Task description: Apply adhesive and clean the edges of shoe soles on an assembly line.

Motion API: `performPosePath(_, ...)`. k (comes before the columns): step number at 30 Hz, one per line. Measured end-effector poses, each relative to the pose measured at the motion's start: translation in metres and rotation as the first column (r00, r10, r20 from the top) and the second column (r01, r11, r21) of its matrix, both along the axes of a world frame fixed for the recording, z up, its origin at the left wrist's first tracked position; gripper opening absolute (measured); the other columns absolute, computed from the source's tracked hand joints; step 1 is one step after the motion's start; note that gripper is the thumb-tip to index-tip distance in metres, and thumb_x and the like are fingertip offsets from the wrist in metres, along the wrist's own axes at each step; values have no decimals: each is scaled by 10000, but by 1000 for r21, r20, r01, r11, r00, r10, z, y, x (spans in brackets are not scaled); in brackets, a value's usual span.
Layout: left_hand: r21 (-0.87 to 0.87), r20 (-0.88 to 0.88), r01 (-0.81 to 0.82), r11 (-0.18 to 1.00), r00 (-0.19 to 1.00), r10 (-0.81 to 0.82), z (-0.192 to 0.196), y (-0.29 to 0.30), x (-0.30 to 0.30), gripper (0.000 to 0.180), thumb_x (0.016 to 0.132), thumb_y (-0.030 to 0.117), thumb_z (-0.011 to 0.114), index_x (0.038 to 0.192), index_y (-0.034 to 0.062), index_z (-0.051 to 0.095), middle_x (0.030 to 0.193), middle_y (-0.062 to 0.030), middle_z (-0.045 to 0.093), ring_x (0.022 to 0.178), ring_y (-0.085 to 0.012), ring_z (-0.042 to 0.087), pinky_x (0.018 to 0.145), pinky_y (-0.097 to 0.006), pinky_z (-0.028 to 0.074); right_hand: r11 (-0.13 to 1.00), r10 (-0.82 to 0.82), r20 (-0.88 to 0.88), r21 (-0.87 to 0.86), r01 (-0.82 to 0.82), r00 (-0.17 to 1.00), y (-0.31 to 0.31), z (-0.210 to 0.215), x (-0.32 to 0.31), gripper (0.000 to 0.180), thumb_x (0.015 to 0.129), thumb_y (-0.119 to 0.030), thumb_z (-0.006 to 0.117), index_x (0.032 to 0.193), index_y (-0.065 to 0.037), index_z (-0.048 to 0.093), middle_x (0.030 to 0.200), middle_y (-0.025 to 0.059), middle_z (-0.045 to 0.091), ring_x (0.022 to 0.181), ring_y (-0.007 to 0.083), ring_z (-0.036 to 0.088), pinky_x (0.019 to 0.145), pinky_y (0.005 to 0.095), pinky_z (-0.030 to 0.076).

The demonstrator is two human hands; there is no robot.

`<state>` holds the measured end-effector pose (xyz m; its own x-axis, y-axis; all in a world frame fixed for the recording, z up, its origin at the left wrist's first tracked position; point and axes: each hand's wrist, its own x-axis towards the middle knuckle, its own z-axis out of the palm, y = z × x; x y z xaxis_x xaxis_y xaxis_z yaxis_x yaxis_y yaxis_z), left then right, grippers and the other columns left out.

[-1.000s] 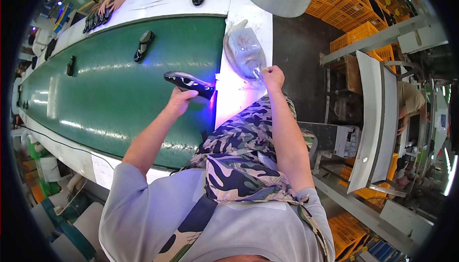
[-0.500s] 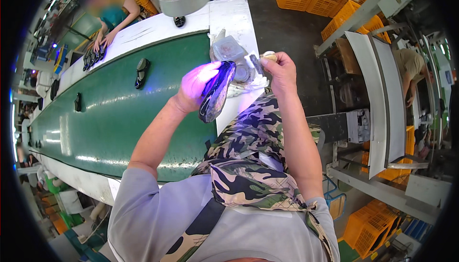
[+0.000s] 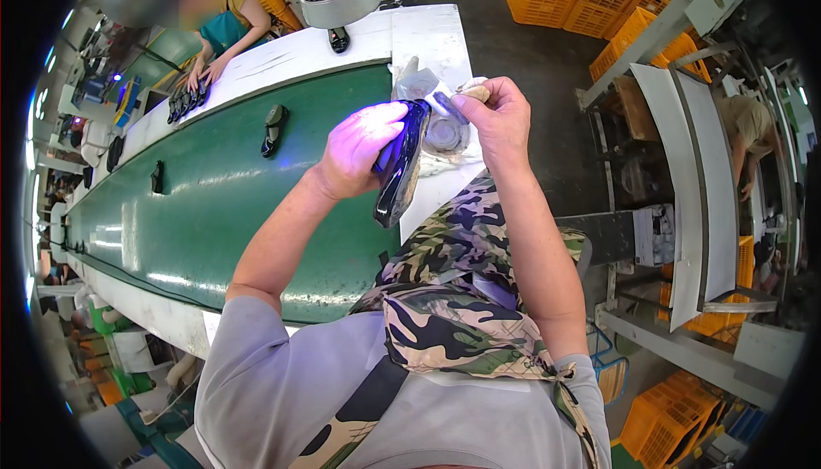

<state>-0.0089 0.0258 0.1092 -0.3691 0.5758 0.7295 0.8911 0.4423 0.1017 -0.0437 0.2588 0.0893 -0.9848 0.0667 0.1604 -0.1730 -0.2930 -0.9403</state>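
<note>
Green conveyor belting (image 3: 214, 204) is running along the worktop beneath the person, whose left hand (image 3: 359, 157) is gripping a glossy black shoe sole (image 3: 400, 170) upright above its right edge — the right hand (image 3: 498, 118) is pinching a small tan piece (image 3: 475, 91) just beside the sole's far end.

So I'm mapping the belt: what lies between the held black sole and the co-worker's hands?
In the head view, one dark sole lies on the green belt between them.
</note>
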Motion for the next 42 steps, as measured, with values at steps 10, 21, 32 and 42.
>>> performPosePath(10, 8, -6, -76, 997, 997, 77, -2, -6, 1, 561, 681, 75, 827, 1168, 19, 555, 1162, -263, 657, 1032, -410, 682, 876, -459, 565, 992, 113, 61, -72, -108, 992, -12, -4, 11, 215, 781, 16, 781, 882, -35, 598, 848, 39, 669, 742, 88, 606, 704, 225, 503)
performPosePath(21, -56, 34, -138, 989, 990, 140, -19, -13, -8, 628, 579, 20, 768, 1183, 16, 596, 1209, -191, 659, 1083, -362, 668, 911, -435, 554, 978, 189, 42, -97, -184, 981, -6, -9, 15, 222, 782, 6, 791, 859, -34, 587, 812, 23, 647, 703, 69, 589, 647, 222, 501)
performPosePath(32, -148, 135, -152, 977, 976, 172, -23, -8, -8, 578, 621, 3, 770, 1174, 20, 602, 1207, -194, 662, 1057, -350, 679, 894, -420, 563, 954, 286, 72, -117, -277, 955, 11, -1, 24, 226, 784, 50, 770, 859, -46, 579, 865, 43, 654, 779, 97, 601, 730, 239, 508)
performPosePath(42, -166, 166, -169, 972, 967, 196, -30, -5, -10, 490, 680, 0, 751, 1150, 6, 611, 1150, -208, 680, 958, -354, 703, 825, -401, 581, 978, 205, 59, -52, -202, 977, 10, -2, 30, 223, 787, 36, 778, 862, -40, 582, 873, 41, 652, 778, 89, 596, 720, 230, 497)
